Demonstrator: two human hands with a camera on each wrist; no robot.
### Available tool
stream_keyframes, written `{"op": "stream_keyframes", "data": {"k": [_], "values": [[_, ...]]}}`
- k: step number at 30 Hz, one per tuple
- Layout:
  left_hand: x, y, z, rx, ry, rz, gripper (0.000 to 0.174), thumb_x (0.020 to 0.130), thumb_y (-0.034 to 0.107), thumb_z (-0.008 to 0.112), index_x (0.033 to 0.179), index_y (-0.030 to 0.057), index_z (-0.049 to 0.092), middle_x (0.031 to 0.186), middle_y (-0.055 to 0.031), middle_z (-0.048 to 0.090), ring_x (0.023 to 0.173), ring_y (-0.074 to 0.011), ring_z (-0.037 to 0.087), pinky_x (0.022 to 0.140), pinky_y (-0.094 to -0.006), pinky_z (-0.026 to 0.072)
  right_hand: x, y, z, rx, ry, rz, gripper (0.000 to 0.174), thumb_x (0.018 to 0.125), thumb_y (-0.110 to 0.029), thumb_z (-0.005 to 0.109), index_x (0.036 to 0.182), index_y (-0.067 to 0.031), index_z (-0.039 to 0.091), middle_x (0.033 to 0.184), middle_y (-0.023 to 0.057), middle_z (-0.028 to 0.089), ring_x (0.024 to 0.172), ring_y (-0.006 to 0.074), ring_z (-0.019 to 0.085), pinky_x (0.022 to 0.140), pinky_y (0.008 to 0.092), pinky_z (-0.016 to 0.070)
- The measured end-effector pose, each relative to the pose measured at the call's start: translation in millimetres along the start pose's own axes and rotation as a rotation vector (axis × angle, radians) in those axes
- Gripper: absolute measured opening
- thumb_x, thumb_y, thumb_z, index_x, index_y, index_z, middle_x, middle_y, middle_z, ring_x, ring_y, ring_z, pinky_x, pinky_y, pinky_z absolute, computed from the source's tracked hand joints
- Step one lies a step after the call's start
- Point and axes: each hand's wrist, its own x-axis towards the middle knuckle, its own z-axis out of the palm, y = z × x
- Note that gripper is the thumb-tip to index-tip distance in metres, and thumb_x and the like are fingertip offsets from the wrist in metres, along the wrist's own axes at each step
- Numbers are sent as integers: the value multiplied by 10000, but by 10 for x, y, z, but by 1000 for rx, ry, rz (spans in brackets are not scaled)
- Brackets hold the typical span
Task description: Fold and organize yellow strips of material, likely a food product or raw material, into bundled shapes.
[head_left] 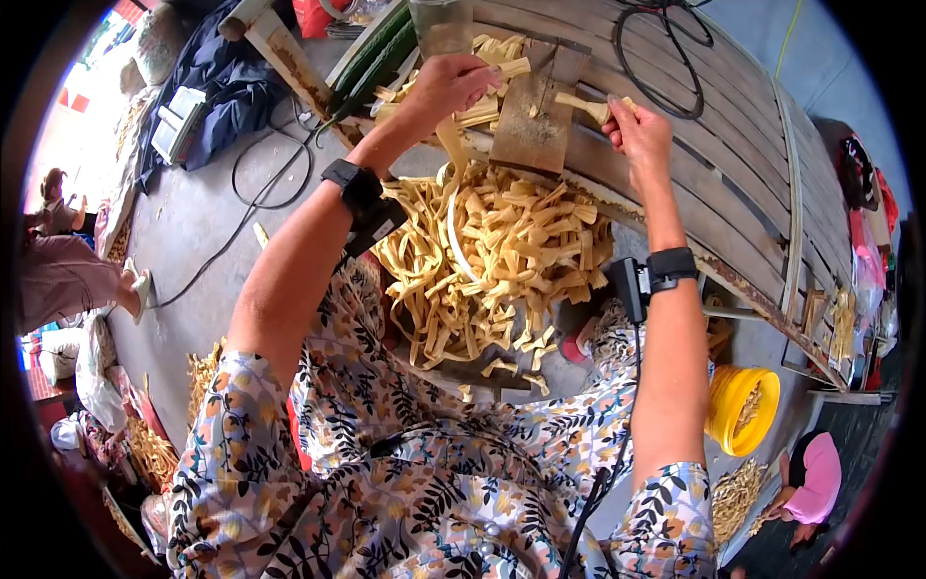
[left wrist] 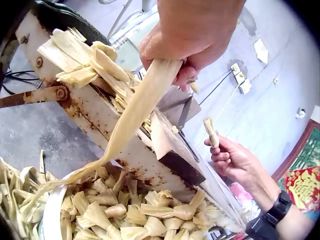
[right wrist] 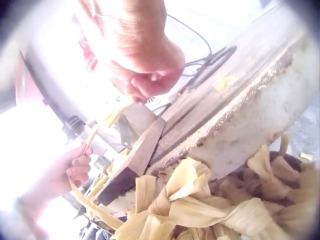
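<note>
My left hand [head_left: 446,95] grips a long, flat, pale yellow strip [left wrist: 127,120]. The strip hangs down onto a pile of similar strips, many knotted [head_left: 521,236], and a short yellow end shows by the fingertips. To the right, my right hand [head_left: 641,140] pinches a short piece of yellow strip [head_left: 584,107] with a flared end. Between the hands, a wooden block [head_left: 532,125] sits at the slatted table's edge. A dark metal blade [left wrist: 185,114] stands by the block. More yellow strips [head_left: 479,114] lie on the table under my left hand.
The slatted table [head_left: 743,183] has a rusty edge. A black cable [head_left: 666,92] lies on it, and long green objects [head_left: 376,63] and a clear container [head_left: 442,27] stand to the left. A yellow bucket [head_left: 743,410] is at the lower right. Other people are at both sides.
</note>
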Motion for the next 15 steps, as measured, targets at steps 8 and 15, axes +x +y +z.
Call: {"op": "stream_keyframes", "data": {"k": [8,15], "values": [[-461,49,308,-105,-337,-108,214,889,187,486,937,-3,574,641,30,460,494,-18,360,429,-179,295,-671,79,-118,-162,-357,143,231,825,-227,586,784,-1,609,621,38,589,481,48,500,431,178,410],[-640,42,761,32,-370,-111,217,873,227,501,842,21,563,631,-26,600,442,-54,480,417,-207,393,-841,32,-277,-221,-353,124,160,813,-155,582,790,1,612,623,62,601,493,85,552,432,188,440]]}}
